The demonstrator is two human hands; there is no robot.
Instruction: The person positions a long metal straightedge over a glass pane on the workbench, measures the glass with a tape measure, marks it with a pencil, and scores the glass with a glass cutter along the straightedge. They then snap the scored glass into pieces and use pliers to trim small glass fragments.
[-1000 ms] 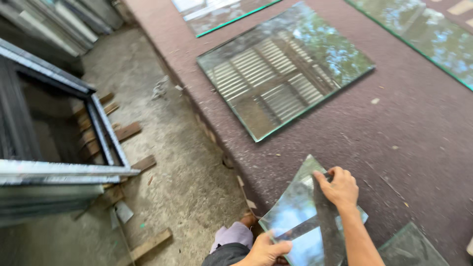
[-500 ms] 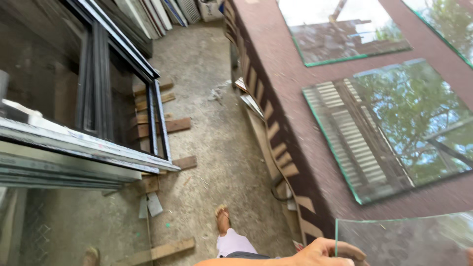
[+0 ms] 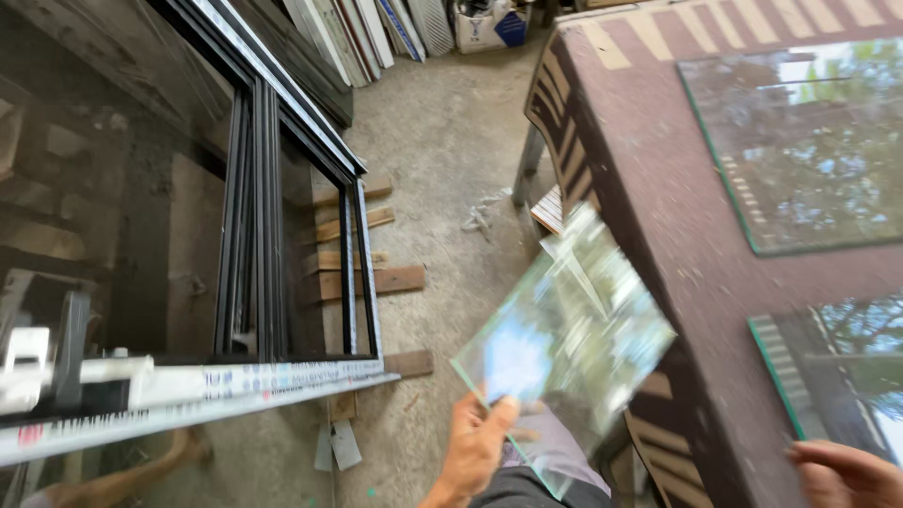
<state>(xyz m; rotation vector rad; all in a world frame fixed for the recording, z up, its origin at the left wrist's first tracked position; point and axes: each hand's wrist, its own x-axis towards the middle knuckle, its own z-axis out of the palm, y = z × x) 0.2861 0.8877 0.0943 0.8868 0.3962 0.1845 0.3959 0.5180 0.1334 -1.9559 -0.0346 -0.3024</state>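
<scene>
- Holding a loose glass pane [image 3: 564, 348] by its lower corner: left hand [image 3: 475, 447], thumb on the near face, fingers behind, clamped on it.
- Pane is off the table, tilted, out over the floor gap at roughly 6 o'clock in view; motion-blurred, sky and trees reflected in it.
- Right hand [image 3: 847, 470] at 4–5 o'clock, resting on the table near the corner of a flat glass sheet [image 3: 847, 367]; only partly in frame, can't tell whether it grips anything.
- Hands well apart, table edge between them.
- Table [image 3: 677, 235] with a dark maroon top fills 1–5 o'clock; a second, larger glass sheet [image 3: 800, 141] lies flat at 2 o'clock.
- Black window frame [image 3: 273, 216] leans at 9–11 o'clock, a white rail [image 3: 188, 395] across its bottom at 8 o'clock.
- Wood planks [image 3: 367, 273] on the concrete floor [image 3: 442, 141] under the frame.
- Stacked panels [image 3: 376, 28] against the far wall at 12 o'clock.
</scene>
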